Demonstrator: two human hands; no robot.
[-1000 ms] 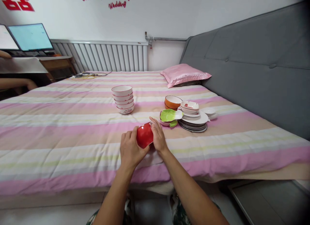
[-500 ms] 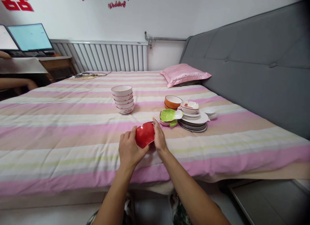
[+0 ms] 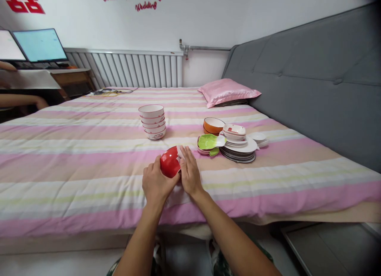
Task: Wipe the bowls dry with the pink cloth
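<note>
A glossy red bowl (image 3: 170,162) is tilted on its side just above the near part of the bed. My left hand (image 3: 157,181) is closed around its left and lower side, thumb across the front. My right hand (image 3: 190,173) presses against the bowl's right side with fingers held together and pointing up. Under those fingers shows a pale pinkish-white patch (image 3: 179,152); whether it is a cloth or part of the bowl I cannot tell. Beyond the hands stands a stack of white bowls (image 3: 153,123) with red rims.
To the right, green leaf-shaped dishes (image 3: 208,142), orange bowls (image 3: 213,126), stacked plates (image 3: 239,155) and small white dishes (image 3: 258,138) sit close together on the striped bedspread (image 3: 74,177). A pink pillow (image 3: 229,91) lies behind. At the far left, another person's arm rests by a desk.
Both hands and the red bowl have shifted slightly left. The bowl has turned, and my right fingers have moved from its edge over its right side, where the pale patch now shows.
</note>
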